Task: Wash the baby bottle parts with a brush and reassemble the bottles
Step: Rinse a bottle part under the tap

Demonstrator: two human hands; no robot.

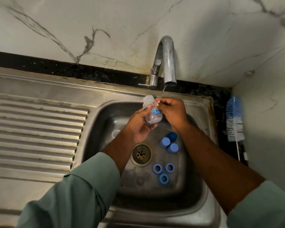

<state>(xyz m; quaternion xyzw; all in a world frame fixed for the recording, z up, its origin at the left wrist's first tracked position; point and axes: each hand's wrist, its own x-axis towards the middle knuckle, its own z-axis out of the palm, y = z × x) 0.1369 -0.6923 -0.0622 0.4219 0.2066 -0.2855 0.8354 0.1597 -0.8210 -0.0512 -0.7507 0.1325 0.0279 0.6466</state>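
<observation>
Both hands on one clear bottle (pixel 152 113), held over the sink (pixel 95 122) basin under the tap (pixel 167 63) stream.

Left hand (pixel 139 125) fingers wrap the bottle body; right hand (pixel 172 111) fingers curl at its upper end, exact pinch not readable. Bottle tilts, neck toward the sink's back-left rim. On the sink floor: three blue caps (pixel 169 142) right of the drain (pixel 141 153), three blue rings (pixel 163 171) nearer the front, clear teats (pixel 135 174) front-left of them. Brush (pixel 234 119) lies outside the sink's right rim, against the wall. Ribbed drainboard (pixel 34 129) left of the sink.
</observation>
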